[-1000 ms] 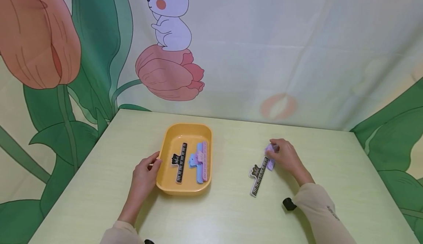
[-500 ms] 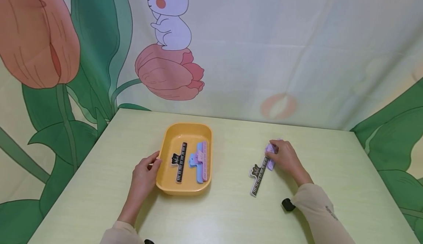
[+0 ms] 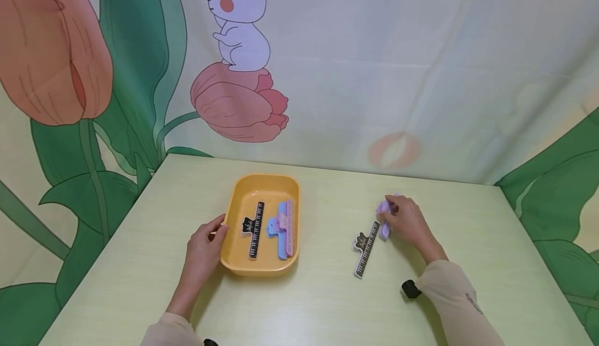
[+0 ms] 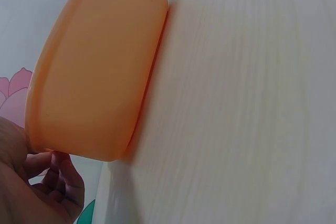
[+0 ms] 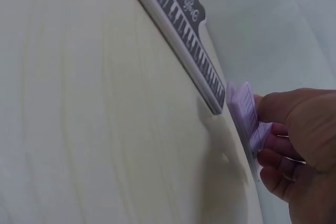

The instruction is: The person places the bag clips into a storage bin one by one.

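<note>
My left hand (image 3: pixel 204 244) holds the left rim of a yellow plastic tray (image 3: pixel 262 269), its fingers curled at the edge in the left wrist view. Inside the tray lie a black piano-key clip (image 3: pixel 255 231), a blue clip (image 3: pixel 283 247) and a pink-purple clip (image 3: pixel 289 226) overlapping the blue one. With thumb and fingers, my right hand (image 3: pixel 409 223) pinches a purple clip (image 5: pixel 244 106), partly hidden by the hand. Just left of it, a black-and-white piano-key clip (image 3: pixel 367 251) lies on the table.
The pale wooden table (image 3: pixel 327 304) meets a printed cloth backdrop (image 3: pixel 351 75) along its far edge. A black wrist device (image 3: pixel 411 289) sits by the right sleeve (image 3: pixel 451 289).
My right hand has shifted slightly right with the purple clip, which now stands apart from the piano-key clip's upper end. The left hand and tray have stayed in place.
</note>
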Tool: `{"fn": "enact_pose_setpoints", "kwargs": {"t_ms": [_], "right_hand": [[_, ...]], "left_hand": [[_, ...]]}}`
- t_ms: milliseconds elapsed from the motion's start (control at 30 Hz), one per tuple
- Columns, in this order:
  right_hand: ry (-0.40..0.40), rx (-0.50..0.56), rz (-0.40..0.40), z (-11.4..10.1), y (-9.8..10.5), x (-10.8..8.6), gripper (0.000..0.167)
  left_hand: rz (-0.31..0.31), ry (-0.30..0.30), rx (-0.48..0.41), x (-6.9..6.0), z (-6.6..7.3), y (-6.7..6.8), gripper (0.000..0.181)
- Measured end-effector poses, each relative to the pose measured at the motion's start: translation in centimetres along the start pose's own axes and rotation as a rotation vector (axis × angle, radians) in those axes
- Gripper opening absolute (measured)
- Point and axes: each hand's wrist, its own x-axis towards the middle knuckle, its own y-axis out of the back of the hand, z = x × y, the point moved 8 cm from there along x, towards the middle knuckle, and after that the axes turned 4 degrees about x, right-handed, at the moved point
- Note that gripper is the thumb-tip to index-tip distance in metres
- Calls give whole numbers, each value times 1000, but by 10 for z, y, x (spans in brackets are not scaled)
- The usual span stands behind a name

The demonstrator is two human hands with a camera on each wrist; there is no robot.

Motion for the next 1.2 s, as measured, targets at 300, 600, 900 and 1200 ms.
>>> {"fn": "enact_pose_setpoints", "kwargs": {"t_ms": [300,600,900,1200], "right_hand": [[38,84,75,-7,23,-5,49],[68,156,144,-19,44,-10,45],[51,243,178,-38,63,-13,43],[74,297,208,-56,86,-17,43]], "left_hand": [[1,4,0,1,0,0,45],[1,3,8,2,1,0,45],[3,13,10,2,-2,-1,45],[6,0,14,3,-2,-1,45]]}}
